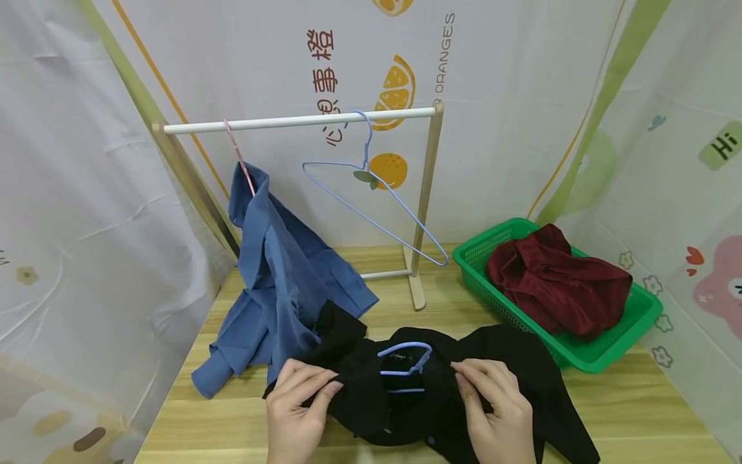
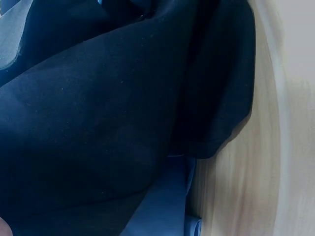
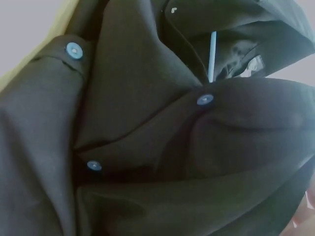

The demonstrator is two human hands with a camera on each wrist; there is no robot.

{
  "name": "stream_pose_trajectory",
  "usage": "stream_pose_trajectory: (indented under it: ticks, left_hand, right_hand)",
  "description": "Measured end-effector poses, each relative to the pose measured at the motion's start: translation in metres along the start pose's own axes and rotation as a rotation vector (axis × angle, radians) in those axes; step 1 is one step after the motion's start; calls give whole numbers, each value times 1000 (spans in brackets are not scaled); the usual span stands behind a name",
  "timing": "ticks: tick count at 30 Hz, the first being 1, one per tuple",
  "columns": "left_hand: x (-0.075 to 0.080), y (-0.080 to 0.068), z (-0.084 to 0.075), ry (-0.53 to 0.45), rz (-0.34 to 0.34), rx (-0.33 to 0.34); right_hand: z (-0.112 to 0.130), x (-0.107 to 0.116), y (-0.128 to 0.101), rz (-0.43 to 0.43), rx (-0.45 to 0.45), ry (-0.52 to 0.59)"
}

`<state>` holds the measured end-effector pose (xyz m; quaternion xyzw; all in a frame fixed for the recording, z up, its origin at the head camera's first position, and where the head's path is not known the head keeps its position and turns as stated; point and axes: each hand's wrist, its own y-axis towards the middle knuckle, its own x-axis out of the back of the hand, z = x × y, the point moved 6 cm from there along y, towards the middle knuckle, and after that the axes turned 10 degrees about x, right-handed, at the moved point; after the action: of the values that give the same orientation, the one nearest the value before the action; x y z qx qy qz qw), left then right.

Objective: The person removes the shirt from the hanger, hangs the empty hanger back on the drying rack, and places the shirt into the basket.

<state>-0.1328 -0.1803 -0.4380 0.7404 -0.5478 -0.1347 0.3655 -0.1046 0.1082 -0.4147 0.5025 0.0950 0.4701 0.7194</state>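
A black buttoned shirt [image 1: 498, 361] lies at the front of the table, with a blue hanger [image 1: 426, 356] inside its collar opening; the hook pokes out. My left hand [image 1: 298, 403] pinches the shirt at the left of the collar between thumb and fingers. On the other side, my right hand [image 1: 495, 406] pinches the cloth in the same way. Dark cloth fills the left wrist view, a fingertip [image 2: 4, 229] showing at its corner. In the right wrist view, blue buttons [image 3: 205, 99] run along the shirt front, and part of the hanger [image 3: 212, 56] shows in the neck.
Behind stands a rack with a white rail [image 1: 290, 121]. A blue shirt [image 1: 278, 258] hangs there on a pink hanger [image 1: 239, 154], its lower part on the table. A bare blue hanger [image 1: 377, 222] hangs beside it. At right, a green basket [image 1: 585, 361] holds dark red cloth [image 1: 556, 280].
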Motion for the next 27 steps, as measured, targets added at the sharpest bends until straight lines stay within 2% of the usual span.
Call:
stream_pose_trajectory:
  ticks: [6,11,15,18,22,27]
  left_hand:
    - [1,0,0,-7,-11,-17]
    - [2,0,1,-15,-16,-22]
    - [3,0,1,-16,-17,-13]
    - [4,0,1,-9,-25,-7]
    - [6,1,2,6,-44,-5]
    - [9,2,4,-7,-53,-9]
  right_hand:
    - [-1,5,3,10,35,-1]
    - [-7,18,10,-31,99,-13]
    - [-13,29,13,-30,110,-37]
    - [-18,35,13,2,81,-56]
    - [-27,41,12,87,46,-83]
    - [-35,44,12,145,83,-118]
